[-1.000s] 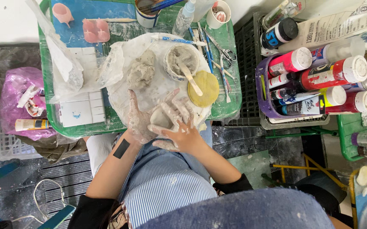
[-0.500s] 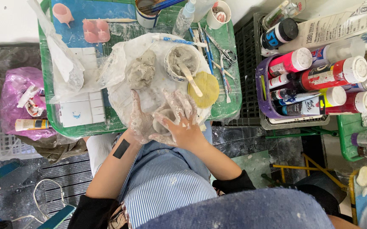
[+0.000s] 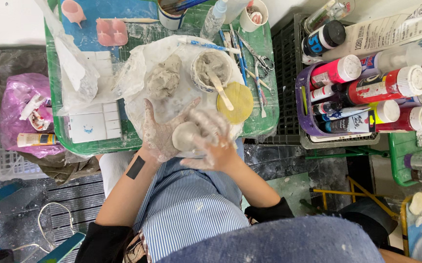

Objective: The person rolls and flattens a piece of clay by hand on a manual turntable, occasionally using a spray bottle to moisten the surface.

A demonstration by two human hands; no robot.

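Matt grey clay ball [image 3: 185, 136] — smooth

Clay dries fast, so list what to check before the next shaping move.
1. Clay piece held between both hands: ok.
2. Left hand supports its side: ok.
3. Right hand covers the other side: ok.
4. Spare clay lump within reach on the plastic sheet: ok.
5. Slip bowl with stick nearby: ok.
6. Piece free of cracks: cannot tell.
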